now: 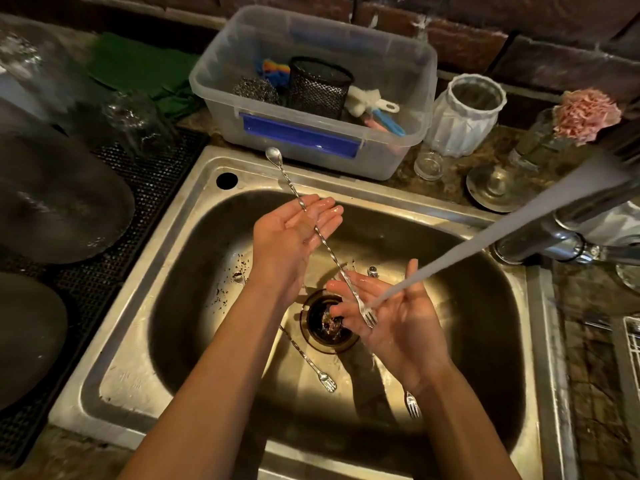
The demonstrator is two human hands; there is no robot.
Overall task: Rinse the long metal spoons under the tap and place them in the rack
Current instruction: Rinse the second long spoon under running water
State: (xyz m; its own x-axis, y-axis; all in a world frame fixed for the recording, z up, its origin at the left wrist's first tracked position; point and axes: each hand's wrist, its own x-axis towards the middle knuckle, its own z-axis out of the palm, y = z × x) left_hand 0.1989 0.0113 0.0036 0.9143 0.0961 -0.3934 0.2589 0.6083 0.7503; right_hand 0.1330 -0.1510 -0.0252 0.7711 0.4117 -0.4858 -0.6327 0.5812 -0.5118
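Observation:
A long twisted metal spoon (327, 243) with a fork end lies across both my open palms above the steel sink (194, 216). My left hand (294, 233) supports its upper shaft, palm up; the spoon bowl sticks out toward the far rim. My right hand (388, 317) carries the fork end, and the water stream (485, 237) from the tap (554, 237) lands on it there. Two more long spoons lie on the sink floor: one (308, 362) beside the drain (327, 322), another (412, 405) partly hidden under my right forearm.
A clear plastic tub (398, 157) with scrubbers, brushes and a mesh cup stands behind the sink. Dark pans and glasses sit on a black mat (145, 168) at left. A white jar (464, 116), small glass and flower are at right. A wire rack edge (632, 344) shows far right.

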